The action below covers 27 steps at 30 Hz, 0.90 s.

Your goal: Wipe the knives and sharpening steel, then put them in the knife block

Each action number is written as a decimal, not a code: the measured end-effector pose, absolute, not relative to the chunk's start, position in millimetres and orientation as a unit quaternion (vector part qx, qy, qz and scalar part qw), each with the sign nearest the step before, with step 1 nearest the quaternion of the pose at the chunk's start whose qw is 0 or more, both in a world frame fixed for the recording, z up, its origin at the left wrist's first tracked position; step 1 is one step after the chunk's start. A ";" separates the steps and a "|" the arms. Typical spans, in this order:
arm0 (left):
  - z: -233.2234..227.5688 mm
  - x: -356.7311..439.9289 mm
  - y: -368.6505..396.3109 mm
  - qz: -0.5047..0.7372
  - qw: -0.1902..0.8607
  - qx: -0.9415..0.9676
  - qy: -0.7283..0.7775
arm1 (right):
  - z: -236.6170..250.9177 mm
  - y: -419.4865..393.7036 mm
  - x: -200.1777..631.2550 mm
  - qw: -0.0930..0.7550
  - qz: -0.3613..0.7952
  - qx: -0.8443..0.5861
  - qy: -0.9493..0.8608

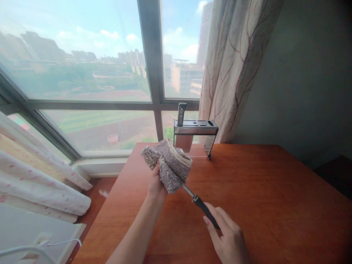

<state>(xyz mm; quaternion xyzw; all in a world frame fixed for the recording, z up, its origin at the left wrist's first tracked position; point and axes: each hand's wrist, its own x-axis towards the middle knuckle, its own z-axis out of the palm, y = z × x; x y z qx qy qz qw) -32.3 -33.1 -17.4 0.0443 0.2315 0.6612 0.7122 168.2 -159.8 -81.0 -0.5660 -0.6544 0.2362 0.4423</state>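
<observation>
My left hand (158, 181) is closed around a bunched grey towel (176, 165) above the table. The towel is wrapped over the metal rod of a sharpening steel (205, 209), so the far part of the rod is hidden. My right hand (227, 231) grips the steel's black handle, with thumb on one side and fingers on the other. The steel slants from lower right up to the towel. Behind the towel stands a clear-sided knife block (195, 128), with a grey-handled knife (181, 114) upright in its left slot.
The reddish-brown wooden table (261, 190) extends under both hands and to the right. Beyond its far edge are a window (90, 106) and a patterned curtain (233, 62). A white curtain (35, 183) and a white cable (64, 242) are at the left.
</observation>
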 end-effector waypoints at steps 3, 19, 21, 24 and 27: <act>-22.4 -30.1 -30.0 0.685 0.682 0.034 0.252 | -83.4 -161.0 173.2 0.421 0.086 -0.559 -0.709; -21.4 -37.4 -29.6 0.691 0.680 0.024 0.244 | -66.4 -160.5 172.8 0.430 0.548 -0.527 -0.487; -24.6 -36.2 -27.9 0.689 0.682 0.030 0.243 | -67.8 -161.0 175.2 0.451 0.404 -0.573 -0.552; -28.9 -35.4 -26.8 0.688 0.686 0.031 0.235 | -69.8 -159.8 174.1 0.477 0.370 -0.581 -0.546; -30.5 -36.0 -27.2 0.686 0.692 0.038 0.222 | -70.6 -157.3 169.3 0.446 0.558 -0.560 -0.419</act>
